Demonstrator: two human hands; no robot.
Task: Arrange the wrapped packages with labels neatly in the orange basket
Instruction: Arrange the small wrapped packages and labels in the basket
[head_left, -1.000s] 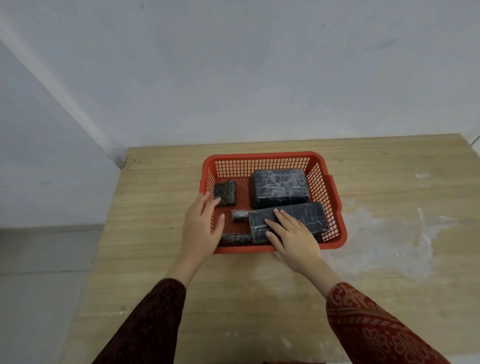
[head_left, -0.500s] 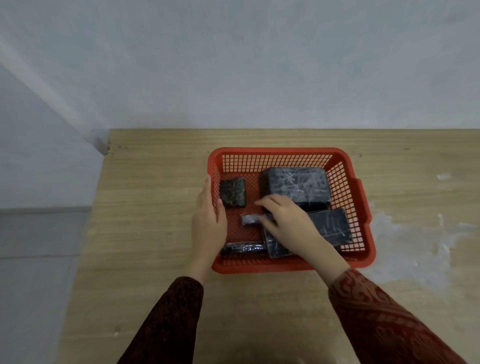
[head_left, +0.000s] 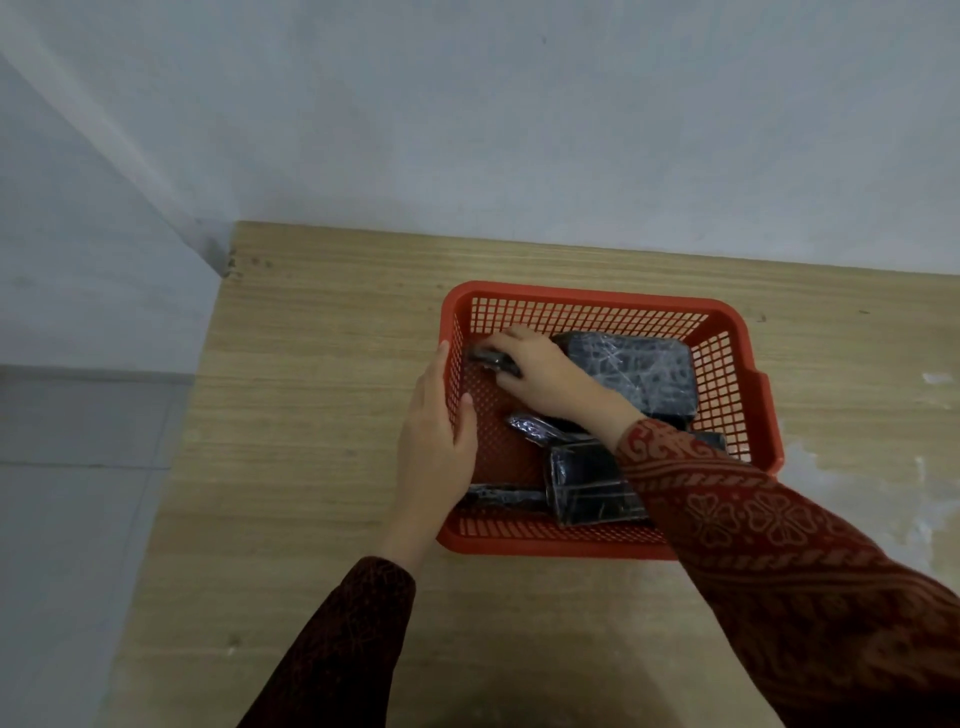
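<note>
The orange basket (head_left: 587, 305) stands on the wooden table and holds several dark wrapped packages. A large package (head_left: 641, 371) lies at its back right. A long package (head_left: 587, 486) lies near the front, partly under my right sleeve. A thin one (head_left: 501, 496) lies along the front wall and a small silvery one (head_left: 530, 426) sits mid-basket. My right hand (head_left: 545, 371) reaches into the back left corner, fingers closed on a small dark package (head_left: 488, 358). My left hand (head_left: 436, 441) grips the basket's left wall, thumb inside.
The wooden table (head_left: 311, 415) ends at a left edge near the grey floor (head_left: 78, 493). A pale wall (head_left: 519, 130) runs behind the table. White stains (head_left: 841, 478) mark the table to the right of the basket.
My right hand left the long package and moved to the back left corner, taking hold of the small dark package. My left hand stays on the basket's left wall.
</note>
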